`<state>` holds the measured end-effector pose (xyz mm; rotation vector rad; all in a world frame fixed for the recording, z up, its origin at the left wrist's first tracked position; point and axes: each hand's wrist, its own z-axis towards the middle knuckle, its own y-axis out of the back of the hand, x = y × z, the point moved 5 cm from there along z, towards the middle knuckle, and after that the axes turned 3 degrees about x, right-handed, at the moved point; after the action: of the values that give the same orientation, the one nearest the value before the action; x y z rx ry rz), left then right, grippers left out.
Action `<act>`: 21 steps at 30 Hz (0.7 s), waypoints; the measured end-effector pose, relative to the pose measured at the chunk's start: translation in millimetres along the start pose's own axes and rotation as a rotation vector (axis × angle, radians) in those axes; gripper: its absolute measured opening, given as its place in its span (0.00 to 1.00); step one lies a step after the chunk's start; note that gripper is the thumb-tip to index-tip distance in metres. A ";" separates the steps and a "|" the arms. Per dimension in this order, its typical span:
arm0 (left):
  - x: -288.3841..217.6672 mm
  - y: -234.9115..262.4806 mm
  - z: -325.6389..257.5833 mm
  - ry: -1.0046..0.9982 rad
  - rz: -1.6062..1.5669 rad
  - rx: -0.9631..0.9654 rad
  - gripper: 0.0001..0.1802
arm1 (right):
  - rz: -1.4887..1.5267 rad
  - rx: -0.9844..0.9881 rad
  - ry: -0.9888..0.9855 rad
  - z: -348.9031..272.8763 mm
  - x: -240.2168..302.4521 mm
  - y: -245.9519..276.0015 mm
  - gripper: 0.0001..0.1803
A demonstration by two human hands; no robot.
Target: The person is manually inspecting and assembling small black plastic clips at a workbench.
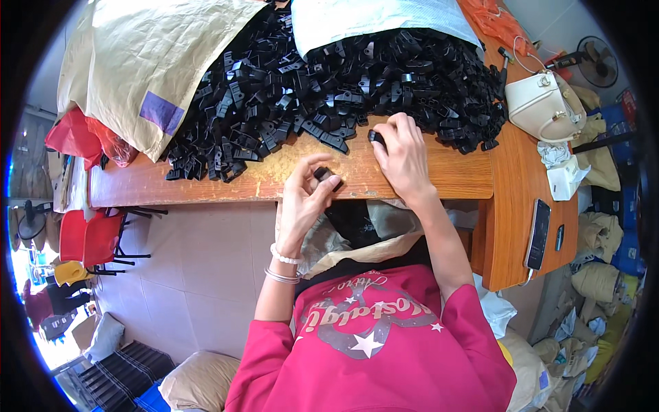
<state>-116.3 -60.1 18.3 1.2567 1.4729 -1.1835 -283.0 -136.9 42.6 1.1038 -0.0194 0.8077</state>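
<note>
Over the table's front edge, my left hand [305,194] pinches a small black plastic part [322,174] between thumb and fingers. My right hand [401,154] is a little farther in, over the tabletop, with its thumb and fingers closed on another small black plastic part [376,138]. The two hands are apart, and so are their parts. Just beyond them lies a big heap of similar black plastic parts [274,103], spread across the wooden table [439,168]. The exact kind of these parts cannot be made out.
A tan paper sack [144,62] and a white woven sack [384,15] lie on the heap. At right are a white handbag [539,103], a tissue pack [568,178] and a phone [537,233]. An open sack [398,250] hangs under the table edge. A red chair [89,235] stands left.
</note>
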 end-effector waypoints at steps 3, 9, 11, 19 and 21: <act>11.8 1.0 -2.1 -0.037 -0.167 0.049 0.22 | 0.619 0.009 -0.209 -15.2 9.1 2.3 0.15; 4.9 -12.7 -7.5 -0.085 -0.264 0.108 0.16 | 1.019 -0.105 -0.197 -40.9 34.9 8.2 0.12; 1.4 -13.9 -10.1 -0.079 -0.233 0.143 0.14 | 0.899 -0.107 -0.168 -45.1 34.6 5.0 0.12; -2.5 -15.9 -18.0 -0.235 -0.031 0.077 0.18 | 0.920 0.001 -0.105 -46.6 33.6 2.3 0.16; -10.9 -18.2 -20.4 -0.371 0.319 0.032 0.18 | 1.394 0.147 -0.560 -56.1 32.9 -13.4 0.18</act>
<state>-133.2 -43.1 35.2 1.1659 0.9487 -1.1511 -271.9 -76.1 18.2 1.3651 -1.3357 1.6876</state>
